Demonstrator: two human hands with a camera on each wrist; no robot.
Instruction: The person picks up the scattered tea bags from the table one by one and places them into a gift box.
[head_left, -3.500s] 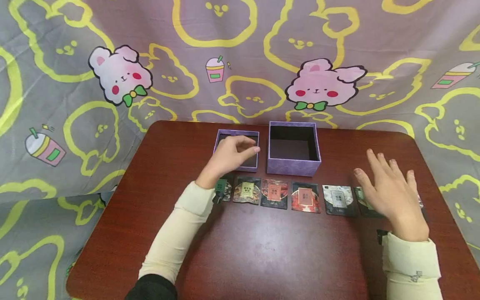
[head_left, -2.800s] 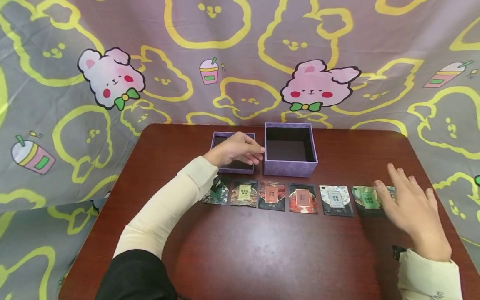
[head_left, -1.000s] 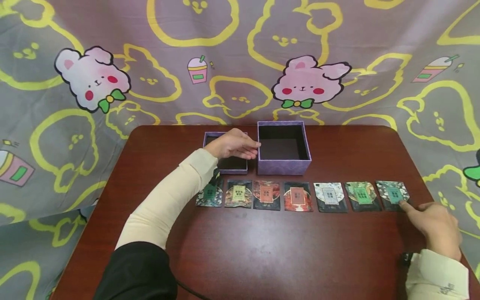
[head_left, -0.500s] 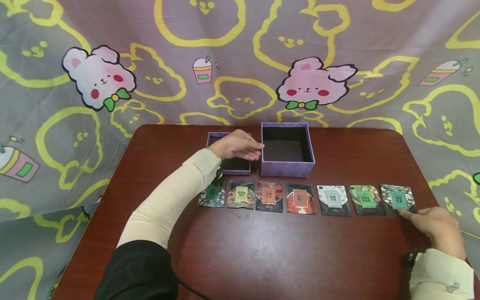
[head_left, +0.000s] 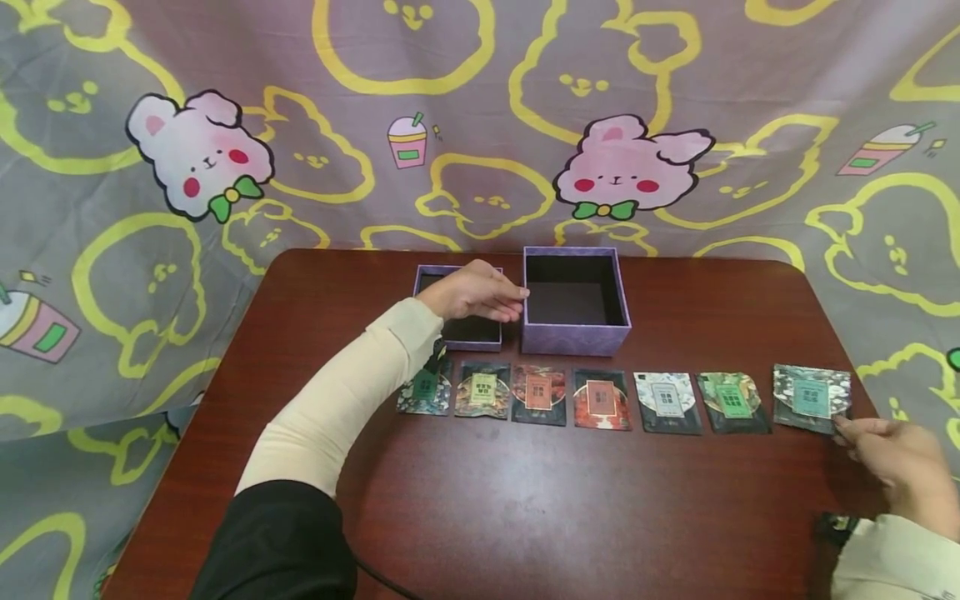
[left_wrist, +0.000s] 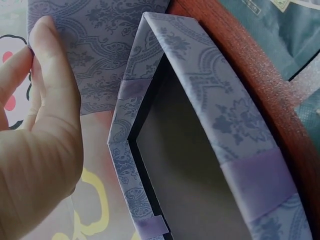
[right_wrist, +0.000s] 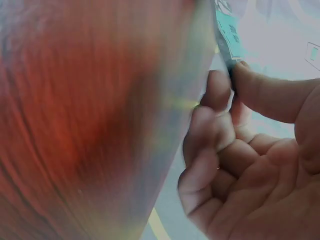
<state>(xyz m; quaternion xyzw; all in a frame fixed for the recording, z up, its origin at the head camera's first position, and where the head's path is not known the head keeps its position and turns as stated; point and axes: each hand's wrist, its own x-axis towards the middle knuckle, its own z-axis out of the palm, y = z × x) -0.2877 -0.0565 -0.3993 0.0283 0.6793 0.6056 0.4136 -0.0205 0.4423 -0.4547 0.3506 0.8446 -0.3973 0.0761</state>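
1. The teal packet (head_left: 813, 400) has turned and shifted rightward, near the desk's (head_left: 525, 508) right edge; the right hand's (head_left: 903, 467) grip pinches its corner.
2. So, I judge, it is separated from six other packets (head_left: 602, 400).
3. Left hand's (head_left: 476, 292) straight fingers touch the purple box (head_left: 576, 340).

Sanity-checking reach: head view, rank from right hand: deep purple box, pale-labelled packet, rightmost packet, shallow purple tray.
1. Rightmost packet: corner pinched by the right hand.
2. Pale-labelled packet: in the row, third from right.
3. Deep purple box: behind the row.
4. Shallow purple tray: left of the box.
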